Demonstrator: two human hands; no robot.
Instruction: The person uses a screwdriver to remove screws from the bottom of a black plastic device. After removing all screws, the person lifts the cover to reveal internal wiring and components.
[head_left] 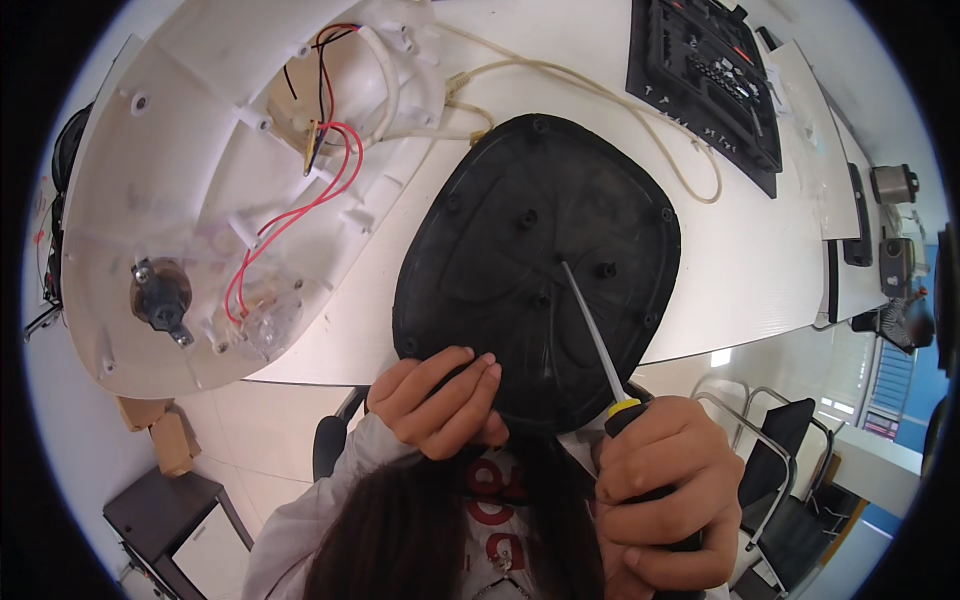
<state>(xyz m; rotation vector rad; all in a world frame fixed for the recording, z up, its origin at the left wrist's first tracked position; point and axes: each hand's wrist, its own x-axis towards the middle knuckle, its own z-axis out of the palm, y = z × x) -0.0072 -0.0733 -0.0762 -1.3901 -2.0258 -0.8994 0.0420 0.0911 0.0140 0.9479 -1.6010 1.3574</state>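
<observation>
A black rounded plastic cover (480, 240) lies on the white table, its near end reaching over the table edge. Several raised screw posts stand on its surface. At its near left rim, my left hand (440, 400) has its fingers curled over the edge, gripping it. My right hand (672, 500) is closed round the black and yellow handle of a screwdriver (597, 335). The long metal shaft points up and away, and its tip appears over the cover's middle, between the posts. Whether the tip touches the cover I cannot tell.
On the left lies a large white plastic housing (190, 215) with red wires (300, 212) inside. A beige cable (610, 88) loops across the white table (740, 260). A black tool case (705, 80) with bits and loose screws stands at the far right. Black chairs (785, 450) stand on the floor.
</observation>
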